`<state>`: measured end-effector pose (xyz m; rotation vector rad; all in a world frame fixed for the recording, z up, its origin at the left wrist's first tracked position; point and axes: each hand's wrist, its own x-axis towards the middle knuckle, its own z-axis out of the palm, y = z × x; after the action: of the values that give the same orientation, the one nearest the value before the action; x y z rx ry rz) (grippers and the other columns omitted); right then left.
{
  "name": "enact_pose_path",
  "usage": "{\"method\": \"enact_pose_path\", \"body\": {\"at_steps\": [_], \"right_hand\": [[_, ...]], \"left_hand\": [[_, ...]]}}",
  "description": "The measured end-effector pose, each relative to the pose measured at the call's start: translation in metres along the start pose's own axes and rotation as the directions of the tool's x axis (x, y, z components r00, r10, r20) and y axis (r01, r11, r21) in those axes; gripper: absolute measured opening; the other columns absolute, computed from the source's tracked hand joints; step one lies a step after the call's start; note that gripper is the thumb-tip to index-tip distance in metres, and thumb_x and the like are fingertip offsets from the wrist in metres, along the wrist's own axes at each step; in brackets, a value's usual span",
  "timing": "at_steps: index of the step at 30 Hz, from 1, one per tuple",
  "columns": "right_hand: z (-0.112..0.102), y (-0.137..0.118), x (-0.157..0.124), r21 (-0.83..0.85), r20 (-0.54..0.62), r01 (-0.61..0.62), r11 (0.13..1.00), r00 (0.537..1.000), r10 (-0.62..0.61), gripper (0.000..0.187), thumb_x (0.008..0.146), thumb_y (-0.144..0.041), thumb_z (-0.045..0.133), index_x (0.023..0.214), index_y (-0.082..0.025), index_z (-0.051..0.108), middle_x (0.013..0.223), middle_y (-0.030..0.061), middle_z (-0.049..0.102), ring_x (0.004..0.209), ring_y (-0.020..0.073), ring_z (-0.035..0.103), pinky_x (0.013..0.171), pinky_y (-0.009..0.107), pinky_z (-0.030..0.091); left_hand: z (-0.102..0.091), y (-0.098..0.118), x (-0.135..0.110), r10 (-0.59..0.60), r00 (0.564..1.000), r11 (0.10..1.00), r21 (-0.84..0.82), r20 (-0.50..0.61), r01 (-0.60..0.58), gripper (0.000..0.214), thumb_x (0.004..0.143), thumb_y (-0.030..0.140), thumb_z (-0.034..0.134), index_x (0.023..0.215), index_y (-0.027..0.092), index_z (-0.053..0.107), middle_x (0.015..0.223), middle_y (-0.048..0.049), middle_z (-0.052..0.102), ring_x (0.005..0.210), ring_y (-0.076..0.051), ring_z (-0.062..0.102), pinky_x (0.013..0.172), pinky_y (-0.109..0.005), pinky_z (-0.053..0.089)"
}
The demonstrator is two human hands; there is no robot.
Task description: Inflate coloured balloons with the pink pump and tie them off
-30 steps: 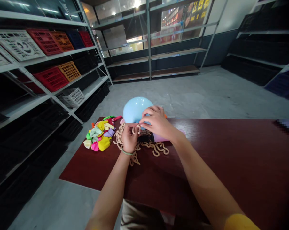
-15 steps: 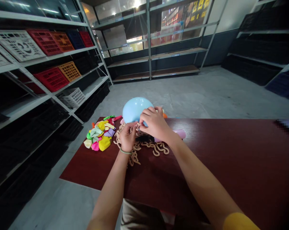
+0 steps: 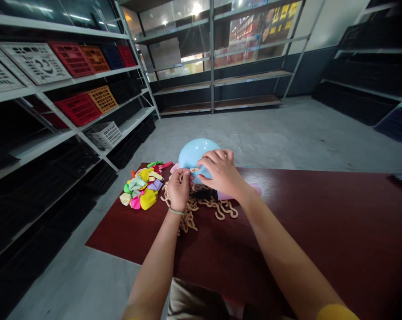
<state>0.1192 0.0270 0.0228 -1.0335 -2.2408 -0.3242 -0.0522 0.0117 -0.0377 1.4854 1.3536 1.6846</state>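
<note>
Two bare hands work close together, just beside each other above the table's far edge. The left hand (image 3: 180,190) is raised with its fingertips (image 3: 188,174) pinched on a small loop of a knotted tan rubber strand (image 3: 187,221), and a thin pale green band (image 3: 176,211) circles its wrist. The right hand (image 3: 221,172) lies with curved fingers against the front of an inflated pale blue balloon (image 3: 197,153); whether it grips the balloon or only rests there cannot be told.

The balloon sits at the far side of the table, behind the hands. The strand trails in loose loops beneath them, and beside it lie a black object (image 3: 204,194) and a lilac tube-shaped balloon (image 3: 254,190), partly under the right wrist. To the left is a heap of deflated multicoloured balloons (image 3: 141,191), mostly yellow, pink, green and purple.

All of this lies on a dark red wood-grain table (image 3: 304,231). Beyond it, grey metal shelving (image 3: 211,58) holds a red plastic crate (image 3: 77,109) and an orange plastic crate (image 3: 102,98), above a grey concrete floor (image 3: 254,138).
</note>
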Motion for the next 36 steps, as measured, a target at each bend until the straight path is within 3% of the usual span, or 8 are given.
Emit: {"method": "enact_pose_path", "body": {"at_steps": [3,8,17,23,26,30,32,36], "right_hand": [[-0.002,-0.001,0.0,-0.059,0.015,0.016,0.998,1.0,-0.015,0.022,0.089,-0.041,0.063,0.102,-0.024,0.059,0.113,0.0077,0.06,0.106,0.0277,0.046,0.09,0.045,0.029],[0.0,-0.002,0.001,-0.128,0.03,0.046,0.991,0.999,-0.043,0.012,0.094,-0.034,0.057,0.096,-0.023,0.061,0.112,0.0062,0.059,0.106,0.0253,0.044,0.091,0.043,0.026],[0.009,0.009,0.0,-0.017,0.028,0.013,1.0,1.0,-0.012,0.018,0.096,-0.033,0.056,0.083,-0.021,0.06,0.102,0.0028,0.062,0.102,0.0214,0.047,0.092,0.04,0.024],[0.004,0.01,0.0,-0.013,0.062,-0.015,1.0,0.998,0.016,0.018,0.096,-0.03,0.054,0.083,-0.021,0.062,0.101,0.0036,0.064,0.103,0.0214,0.05,0.098,0.043,0.027],[0.0,0.01,-0.002,-0.007,0.064,0.011,1.0,0.998,-0.01,0.015,0.093,-0.034,0.059,0.102,-0.024,0.065,0.117,0.0063,0.06,0.115,0.0249,0.049,0.103,0.047,0.03],[-0.001,0.017,-0.007,-0.033,0.022,-0.025,0.999,0.999,0.026,0.071,0.082,-0.038,0.073,0.145,-0.032,0.041,0.148,0.0105,0.039,0.143,0.0365,0.024,0.113,0.06,0.025],[-0.002,0.023,-0.009,-0.04,0.01,-0.055,0.998,0.998,0.055,0.08,0.081,-0.035,0.074,0.15,-0.036,0.033,0.154,0.0089,0.031,0.147,0.0381,0.016,0.116,0.065,0.021],[-0.01,0.035,-0.011,-0.036,-0.009,-0.116,0.993,0.993,0.116,0.074,0.085,-0.025,0.067,0.15,-0.038,0.033,0.159,0.0062,0.024,0.148,0.0371,0.014,0.117,0.066,0.021]], "left_hand": [[0.0,-0.002,0.0,0.013,1.0,1.0,0.002,0.016,-0.013,0.025,0.092,0.044,0.057,0.092,0.019,0.062,0.069,0.0001,0.062,0.056,-0.012,0.055,0.054,-0.023,0.044],[0.0,-0.003,-0.001,0.044,0.999,0.997,0.061,0.025,-0.045,0.026,0.092,0.044,0.057,0.093,0.019,0.063,0.068,0.0006,0.062,0.055,-0.011,0.054,0.054,-0.022,0.043],[-0.002,0.002,0.0,0.047,0.998,0.984,0.171,-0.044,-0.039,0.027,0.094,0.043,0.055,0.09,0.018,0.064,0.069,-0.0005,0.065,0.055,-0.011,0.055,0.055,-0.022,0.042],[-0.002,-0.004,0.002,0.062,0.998,0.979,0.197,-0.011,-0.059,0.026,0.093,0.042,0.056,0.092,0.018,0.065,0.073,-0.0018,0.068,0.064,-0.014,0.062,0.062,-0.024,0.047],[-0.004,-0.007,0.002,0.13,0.991,0.969,0.213,0.007,-0.128,0.023,0.092,0.04,0.058,0.093,0.019,0.066,0.079,-0.0028,0.07,0.073,-0.016,0.066,0.071,-0.026,0.049],[-0.002,-0.006,0.001,0.179,0.983,0.959,0.216,0.05,-0.186,0.02,0.092,0.037,0.058,0.095,0.019,0.066,0.083,-0.0034,0.07,0.076,-0.016,0.066,0.074,-0.028,0.051],[0.004,-0.002,0.002,0.203,0.977,0.951,0.224,0.072,-0.214,0.02,0.093,0.037,0.057,0.095,0.019,0.066,0.085,-0.0038,0.07,0.076,-0.017,0.066,0.074,-0.029,0.052],[0.027,0.008,0.011,0.218,0.969,0.947,0.214,0.117,-0.239,0.02,0.094,0.036,0.055,0.097,0.02,0.066,0.086,-0.005,0.072,0.082,-0.019,0.069,0.08,-0.032,0.054]]}}
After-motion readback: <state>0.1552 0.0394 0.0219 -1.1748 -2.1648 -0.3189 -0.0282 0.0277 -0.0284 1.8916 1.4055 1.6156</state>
